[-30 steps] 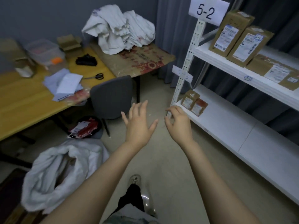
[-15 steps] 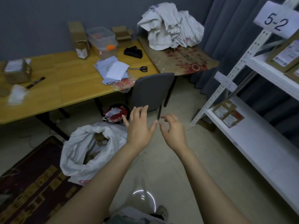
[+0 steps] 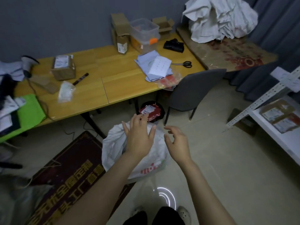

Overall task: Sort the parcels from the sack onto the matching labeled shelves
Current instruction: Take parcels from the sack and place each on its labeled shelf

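A white sack (image 3: 113, 148) lies on the floor just below the wooden table, its contents hidden behind my hands. My left hand (image 3: 138, 137) hovers over the sack with fingers spread and holds nothing. Beside it, my right hand (image 3: 177, 143) is over the sack's right side, fingers curled apart and empty. At the far right stands the white shelf (image 3: 276, 143), with two brown labelled parcels (image 3: 280, 117) lying on its lower board.
A grey chair (image 3: 193, 93) stands behind the sack, with a black bin (image 3: 152, 111) of red wrappers under the table (image 3: 126, 85). A dark rug (image 3: 65, 172) covers the floor at left. Boxes, papers and scissors (image 3: 184, 63) lie on the table. A white cloth pile (image 3: 219, 18) sits at the back right.
My view has swung left, away from the shelf and towards the sack. Both empty hands have moved from near the shelf to over the sack.
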